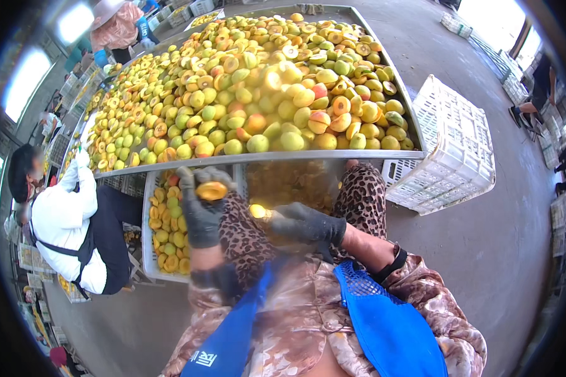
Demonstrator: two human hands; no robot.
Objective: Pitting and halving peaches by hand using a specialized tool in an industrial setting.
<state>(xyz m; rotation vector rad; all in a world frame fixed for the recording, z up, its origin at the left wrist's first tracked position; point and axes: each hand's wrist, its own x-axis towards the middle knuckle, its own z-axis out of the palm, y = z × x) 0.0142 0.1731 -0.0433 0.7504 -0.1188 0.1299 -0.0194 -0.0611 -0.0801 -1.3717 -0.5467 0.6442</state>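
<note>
My left hand (202, 209), in a dark grey glove, holds a halved apricot (212, 191) with its hollow cut side facing up. This hand is over the inner edge of a white plastic crate (147, 245) filled with apricot halves (170, 235). My right hand (306, 222), gloved alike, is in front of my lap. Its fingers close on a small bright yellow object (258, 211), too blurred to tell whether it is a tool tip or a fruit piece. Beyond both hands, a metal-rimmed table (283, 158) bears a heap of apricots (245, 94), whole and halved.
Right of the table stands a tilted white plastic crate (453, 151). A co-worker in white (66, 231) sits at my left, gloved hands at the table edge. Another person (118, 28) is at the far left corner. Below the table is a blurred brownish mass (290, 186).
</note>
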